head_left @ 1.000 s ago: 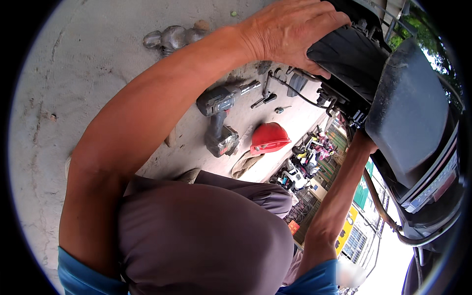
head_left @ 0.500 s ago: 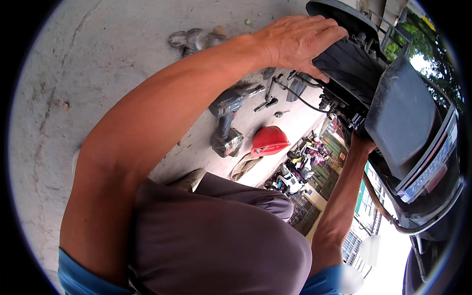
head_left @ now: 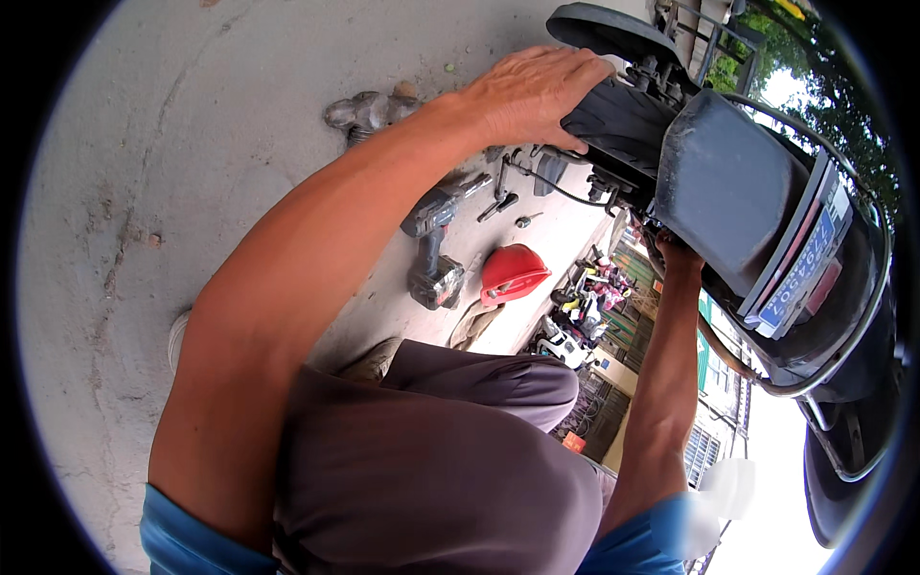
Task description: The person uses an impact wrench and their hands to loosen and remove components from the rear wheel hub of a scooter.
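Shifted leftward in frame, still grasping upper-centre tyre (head_left: 621, 120) with left hand (head_left: 535, 96), reaching beside mudguard (head_left: 728, 182) with right hand (head_left: 678, 251), grip untellable, apparently without advancing.

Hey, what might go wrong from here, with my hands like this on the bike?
If the tyre turns, your left hand, spread across it, could get pinched. Your right hand, partly hidden beside the grey mudguard, might scrape something. And the cordless power tool on the ground could trip you.
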Motion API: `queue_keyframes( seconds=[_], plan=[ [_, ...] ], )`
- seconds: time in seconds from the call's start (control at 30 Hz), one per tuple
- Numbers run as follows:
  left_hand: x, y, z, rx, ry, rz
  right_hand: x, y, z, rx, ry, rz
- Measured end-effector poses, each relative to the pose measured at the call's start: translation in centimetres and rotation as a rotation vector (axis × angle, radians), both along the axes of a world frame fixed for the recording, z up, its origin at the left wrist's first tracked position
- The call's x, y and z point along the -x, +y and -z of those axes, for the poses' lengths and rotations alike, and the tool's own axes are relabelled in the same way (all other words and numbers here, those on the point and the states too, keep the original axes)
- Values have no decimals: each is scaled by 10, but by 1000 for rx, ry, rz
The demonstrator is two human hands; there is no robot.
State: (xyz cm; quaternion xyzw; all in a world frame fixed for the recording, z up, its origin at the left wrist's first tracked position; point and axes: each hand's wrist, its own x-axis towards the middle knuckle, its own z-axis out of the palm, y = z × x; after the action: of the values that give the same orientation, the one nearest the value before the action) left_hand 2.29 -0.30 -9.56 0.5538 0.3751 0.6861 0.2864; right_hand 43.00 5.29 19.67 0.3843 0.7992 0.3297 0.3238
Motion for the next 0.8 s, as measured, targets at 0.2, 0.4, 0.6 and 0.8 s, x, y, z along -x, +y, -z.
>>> queue_keyframes(
  seconds=[0.2,0.4,0.6,0.8],
  plan=[
    [8,-2,-12,122,68,97,45,-2,18,-204,226,163],
    [15,1,-33,164,74,161,65,3,25,-378,571,257],
    [-1,9,-16,178,101,209,74,-9,34,-454,942,291],
    [2,5,-11,178,176,194,87,-30,44,-463,1380,285]
  ],
)
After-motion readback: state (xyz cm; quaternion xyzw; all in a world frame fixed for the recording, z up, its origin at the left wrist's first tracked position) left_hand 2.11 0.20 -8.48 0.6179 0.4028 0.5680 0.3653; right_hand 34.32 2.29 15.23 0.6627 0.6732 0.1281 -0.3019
